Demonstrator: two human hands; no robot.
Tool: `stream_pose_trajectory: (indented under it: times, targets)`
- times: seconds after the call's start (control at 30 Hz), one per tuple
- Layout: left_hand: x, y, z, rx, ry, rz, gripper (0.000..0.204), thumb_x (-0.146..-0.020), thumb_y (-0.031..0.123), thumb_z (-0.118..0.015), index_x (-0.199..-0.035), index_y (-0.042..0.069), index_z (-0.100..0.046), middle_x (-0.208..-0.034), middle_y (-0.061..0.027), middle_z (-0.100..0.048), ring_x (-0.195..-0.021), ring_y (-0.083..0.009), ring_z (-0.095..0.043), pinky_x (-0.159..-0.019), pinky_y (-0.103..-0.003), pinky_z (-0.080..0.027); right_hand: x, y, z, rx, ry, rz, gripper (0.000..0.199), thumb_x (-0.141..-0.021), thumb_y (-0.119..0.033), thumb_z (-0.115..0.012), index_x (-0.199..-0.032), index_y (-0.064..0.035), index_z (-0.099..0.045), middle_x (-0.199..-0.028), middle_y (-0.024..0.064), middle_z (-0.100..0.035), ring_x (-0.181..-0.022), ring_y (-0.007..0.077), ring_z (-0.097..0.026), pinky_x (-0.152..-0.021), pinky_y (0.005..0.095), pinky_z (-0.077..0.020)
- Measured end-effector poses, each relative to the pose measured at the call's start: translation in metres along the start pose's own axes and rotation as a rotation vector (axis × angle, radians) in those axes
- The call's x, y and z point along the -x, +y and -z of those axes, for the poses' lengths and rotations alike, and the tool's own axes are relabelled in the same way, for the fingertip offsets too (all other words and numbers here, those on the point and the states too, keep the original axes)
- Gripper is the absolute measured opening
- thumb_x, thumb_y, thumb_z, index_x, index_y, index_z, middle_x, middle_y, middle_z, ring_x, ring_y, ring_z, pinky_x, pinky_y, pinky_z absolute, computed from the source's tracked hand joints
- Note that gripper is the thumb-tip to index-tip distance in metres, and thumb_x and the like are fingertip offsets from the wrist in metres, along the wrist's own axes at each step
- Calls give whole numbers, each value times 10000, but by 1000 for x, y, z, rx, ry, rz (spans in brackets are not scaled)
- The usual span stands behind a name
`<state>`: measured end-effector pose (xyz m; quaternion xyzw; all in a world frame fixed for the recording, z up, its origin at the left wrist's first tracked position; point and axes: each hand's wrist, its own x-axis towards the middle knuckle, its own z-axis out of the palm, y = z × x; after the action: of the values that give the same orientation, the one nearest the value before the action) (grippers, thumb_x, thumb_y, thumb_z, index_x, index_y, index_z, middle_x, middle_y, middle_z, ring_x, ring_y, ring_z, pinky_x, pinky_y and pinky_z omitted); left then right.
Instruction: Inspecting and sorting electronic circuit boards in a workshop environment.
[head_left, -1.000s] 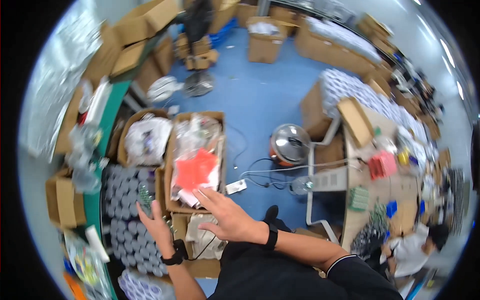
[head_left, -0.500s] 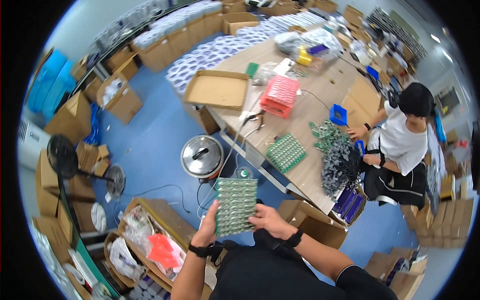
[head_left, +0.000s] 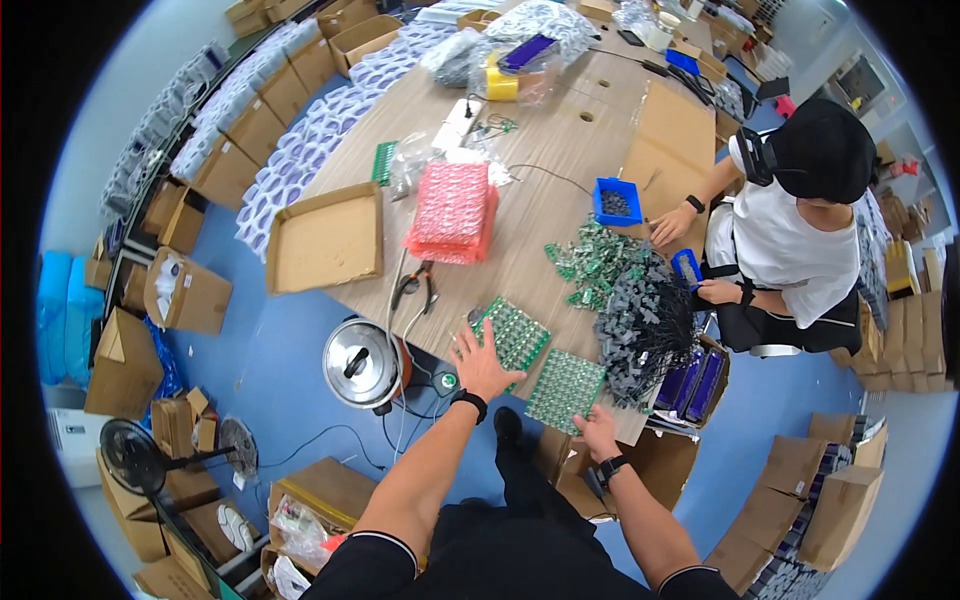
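Note:
My right hand [head_left: 598,432] pinches the lower right corner of a green circuit board panel [head_left: 565,390] covered in rows of small parts. That panel is at the table's near edge. To its left, a second green circuit board panel [head_left: 520,330] lies on the table. My left hand [head_left: 485,364] reaches over this second panel's near left side with fingers spread; whether it touches the panel I cannot tell. Orange-and-black handled pliers [head_left: 415,288] rest near the table edge, beyond my left hand.
On the table [head_left: 560,150] are a pink bubble-wrapped stack [head_left: 450,212], a shallow cardboard tray [head_left: 325,238], loose small boards [head_left: 590,262] and dark wired parts [head_left: 640,330]. A co-worker [head_left: 790,240] sits at right. A lidded pot [head_left: 362,362] stands below the table's left edge.
The panel held in both hands has moved right and forward to the table edge, now in my right hand alone. My left hand has let go and reached to the other panel.

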<state>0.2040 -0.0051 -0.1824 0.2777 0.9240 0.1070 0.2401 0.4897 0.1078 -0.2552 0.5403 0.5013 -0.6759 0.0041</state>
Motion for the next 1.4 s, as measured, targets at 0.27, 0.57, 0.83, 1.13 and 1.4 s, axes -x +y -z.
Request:
stream_pose_trajectory:
  times: [0.27,0.57,0.83,1.13,1.4]
  targets:
    - [-9,14,-14,-60,-14,-3,1442,-653,519,-966,-1712,133,-66,-1640,-363,-279,-1522,-563,-275,-1164,-724,-271,-4,2,8,506,303,70,439,-973,-186,-769,-1313,47,-619,-1067,116,-714,-864,196,-717,-688,390,-656]
    - [53,9,32,205,142,25,1449,-653,624,-913,-1704,91,-71,-1559,-383,-346,-1418,-555,-386,-1131,-687,-331,46,-129,-89,-58,-126,142,370,-1010,-229,-757,-1287,-6,-655,-1058,74,-737,-909,163,-710,-736,323,-599]
    - [226,-79,136,879,404,-63,1399,-763,589,-897,-1696,6,-33,-1598,-323,-397,-1415,-418,-500,-1134,-537,-441,124,-173,-178,-97,-692,244,249,-1053,-105,-675,-1279,-1,-658,-1149,37,-735,-955,91,-672,-831,272,-548]
    - [461,-198,100,2539,571,47,1104,-915,887,-457,-1564,-6,-456,-1513,-196,-586,-1295,-335,-642,-1104,-477,-535,297,-88,-311,178,-1489,-421,341,-1069,-187,-668,-1332,29,-641,-1223,69,-735,-1050,160,-723,-900,337,-609]
    - [666,-222,39,2893,1009,-842,1029,-969,861,-348,-1636,78,-365,-1621,-294,-425,-1452,-532,-455,-1187,-762,-313,484,11,-371,1204,-1393,511,266,-981,-217,-794,-1030,37,-733,-813,68,-746,-707,105,-701,-598,260,-531]
